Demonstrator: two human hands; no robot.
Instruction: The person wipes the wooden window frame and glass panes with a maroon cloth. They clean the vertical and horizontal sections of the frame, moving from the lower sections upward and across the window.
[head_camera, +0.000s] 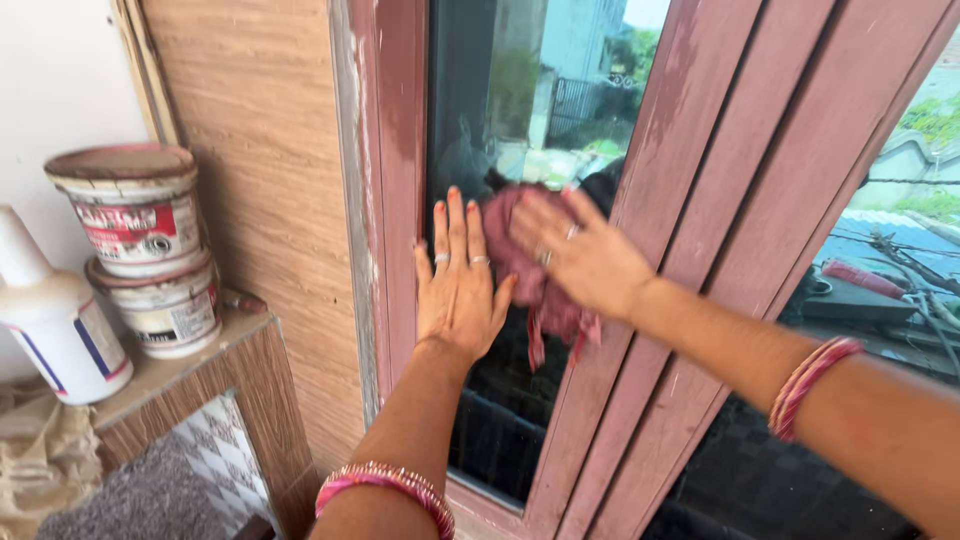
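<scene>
My right hand (580, 255) presses a reddish-pink cloth (535, 290) flat against the dark glass pane (500, 110) of a window. Part of the cloth hangs down below the hand. My left hand (458, 285) lies flat with fingers spread on the glass, its thumb side against the left upright of the pink-painted window frame (395, 150), just left of the cloth. Both wrists carry pink bangles.
Pink frame bars (720, 200) slant to the right of the pane, with a second pane (880, 250) beyond. A wood-grain panel (260, 180) stands left. Two stacked paint tubs (140, 240) and a white bottle (50, 310) sit on a low ledge (200, 360).
</scene>
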